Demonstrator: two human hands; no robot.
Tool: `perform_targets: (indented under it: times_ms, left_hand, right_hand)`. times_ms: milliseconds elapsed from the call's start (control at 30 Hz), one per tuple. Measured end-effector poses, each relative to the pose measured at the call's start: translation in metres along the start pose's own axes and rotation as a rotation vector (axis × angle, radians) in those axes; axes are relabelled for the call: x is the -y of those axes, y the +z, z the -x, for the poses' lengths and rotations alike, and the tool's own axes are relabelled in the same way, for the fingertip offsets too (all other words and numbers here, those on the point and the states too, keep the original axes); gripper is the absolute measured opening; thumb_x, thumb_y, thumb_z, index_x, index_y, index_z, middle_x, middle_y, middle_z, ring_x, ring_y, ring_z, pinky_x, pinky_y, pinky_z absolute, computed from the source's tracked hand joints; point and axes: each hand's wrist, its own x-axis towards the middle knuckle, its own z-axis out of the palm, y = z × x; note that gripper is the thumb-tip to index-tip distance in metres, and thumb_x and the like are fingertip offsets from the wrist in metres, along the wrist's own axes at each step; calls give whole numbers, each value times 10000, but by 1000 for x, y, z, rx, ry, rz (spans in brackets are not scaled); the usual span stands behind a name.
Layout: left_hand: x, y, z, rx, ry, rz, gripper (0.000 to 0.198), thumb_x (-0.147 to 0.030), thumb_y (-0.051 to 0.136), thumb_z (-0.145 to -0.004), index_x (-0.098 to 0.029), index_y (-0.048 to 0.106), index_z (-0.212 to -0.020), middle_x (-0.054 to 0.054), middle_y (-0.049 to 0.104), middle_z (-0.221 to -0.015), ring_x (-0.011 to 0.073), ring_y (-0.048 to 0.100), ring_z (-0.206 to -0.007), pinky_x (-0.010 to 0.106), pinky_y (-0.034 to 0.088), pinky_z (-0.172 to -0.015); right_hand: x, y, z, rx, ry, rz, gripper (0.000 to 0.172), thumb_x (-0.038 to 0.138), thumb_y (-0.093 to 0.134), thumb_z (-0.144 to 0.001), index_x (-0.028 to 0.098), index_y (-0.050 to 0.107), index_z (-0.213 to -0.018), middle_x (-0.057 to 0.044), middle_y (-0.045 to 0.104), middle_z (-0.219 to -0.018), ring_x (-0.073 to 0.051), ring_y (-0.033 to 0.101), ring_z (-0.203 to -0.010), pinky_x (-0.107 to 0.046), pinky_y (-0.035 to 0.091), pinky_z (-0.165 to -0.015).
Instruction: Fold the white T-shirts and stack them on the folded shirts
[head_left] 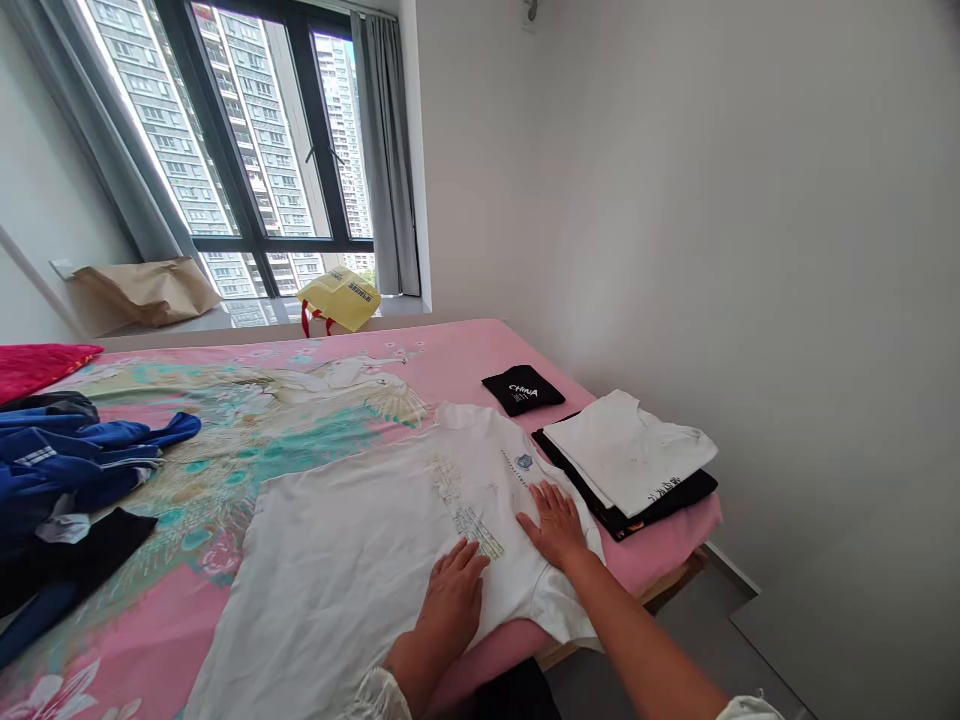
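Note:
A white T-shirt [352,540] lies spread out on the bed, its collar toward the far side and its printed front facing up. My left hand [454,590] rests on the lower middle of the shirt, fingers stretched out beside the faded print. Flat on the chest, just below a small blue emblem, is my right hand [553,522] with its fingers spread. Neither hand holds anything. One sleeve hangs over the near edge of the bed. Part of the shirt's lower hem runs out of the bottom of the view.
Folded white clothing [626,450] lies on folded black clothing [694,490] at the bed's right edge. A small folded black garment [523,389] sits beyond. Blue clothes [67,455] are heaped at left. A paper bag [154,290] and a yellow bag [341,298] are by the window.

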Motion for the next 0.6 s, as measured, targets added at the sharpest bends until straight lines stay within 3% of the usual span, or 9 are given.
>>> perform_targets:
  times_ms: [100, 200, 300, 367, 433, 500, 600]
  left_hand:
    - [-16, 9, -22, 50, 8, 17, 434, -148, 326, -840, -218, 527, -1218, 52, 445, -1387, 202, 314, -1326, 466, 273, -1083]
    - [-30, 19, -51, 133, 55, 52, 473, -227, 286, -869, -250, 408, -1326, 39, 366, -1440, 207, 232, -1361, 509, 183, -1104]
    - [-20, 24, -70, 197, 25, 34, 496, -356, 311, -872, -278, 359, -1359, 58, 310, -1467, 263, 175, -1375, 605, 61, -1083]
    - [6, 19, -68, 177, -30, -18, 532, -435, 362, -848, -287, 364, -1358, 67, 274, -1481, 298, 148, -1377, 640, -38, -1055]
    - [49, 3, -52, 113, -103, -80, 586, -506, 390, -823, -300, 344, -1369, 64, 232, -1495, 308, 124, -1380, 638, -102, -1036]
    - [102, -23, -23, 52, -236, -149, 632, -560, 380, -809, -303, 317, -1383, 65, 201, -1504, 307, 109, -1383, 637, -99, -1033]
    - [183, -72, 34, -11, -545, -241, 621, -547, 309, -834, -274, 298, -1392, 71, 196, -1506, 281, 110, -1387, 629, -27, -1047]
  right_hand:
    - [-4, 10, 0, -9, -22, 67, 734, 654, 256, -833, 229, 230, -1431, -52, 169, -1505, -237, 81, -1383, -458, 30, -1107]
    - [-7, 14, 0, -46, -40, 85, 682, 610, 218, -867, 224, 242, -1428, -61, 188, -1500, -239, 114, -1379, -465, 61, -1106]
    - [-9, 16, 1, -96, -80, 91, 635, 564, 232, -886, 217, 279, -1415, -73, 234, -1485, -247, 160, -1368, -479, 107, -1100]
    - [-9, 19, 3, -128, -101, 96, 621, 552, 257, -885, 212, 309, -1402, -75, 269, -1471, -250, 188, -1360, -480, 136, -1097]
    - [-11, 22, 6, -153, -101, 110, 611, 542, 275, -880, 209, 335, -1389, -75, 298, -1458, -250, 208, -1354, -476, 158, -1094]
    - [-13, 27, 8, -174, -99, 129, 614, 545, 281, -872, 208, 349, -1382, -75, 313, -1449, -251, 216, -1351, -473, 169, -1092]
    - [-19, 35, 8, -186, -109, 148, 635, 566, 276, -858, 215, 345, -1382, -67, 313, -1449, -252, 219, -1348, -477, 183, -1086]
